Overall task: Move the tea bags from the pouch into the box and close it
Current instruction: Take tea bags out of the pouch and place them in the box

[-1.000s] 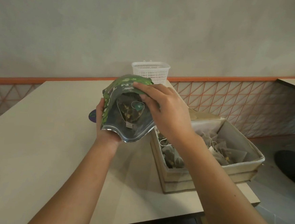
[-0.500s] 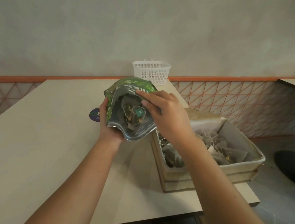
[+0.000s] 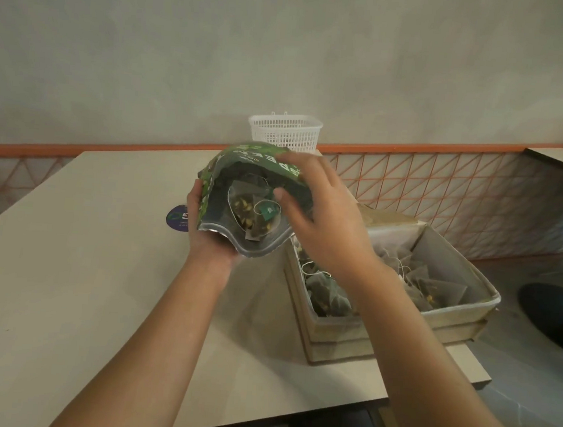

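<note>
My left hand (image 3: 209, 241) holds the green foil pouch (image 3: 243, 166) from below and behind, its open mouth tipped toward me. Inside lies a pyramid tea bag (image 3: 251, 216) with a small green tag. My right hand (image 3: 323, 216) grips the pouch's upper right edge, fingers over the top and thumb at the mouth just beside the tea bag. To the right, on the table, stands the open cardboard box (image 3: 450, 322) with several tea bags (image 3: 436, 288) in it. My right forearm crosses over the box's left half.
A white plastic basket (image 3: 285, 131) stands at the table's far edge behind the pouch. A round dark sticker (image 3: 176, 218) lies on the table (image 3: 67, 264) left of my left hand. The box sits near the table's right edge, with floor beyond.
The pouch's mouth has opened wider and tilted more toward me. My right thumb has moved to the mouth beside the tea bag. Both hands stay in nearly the same place.
</note>
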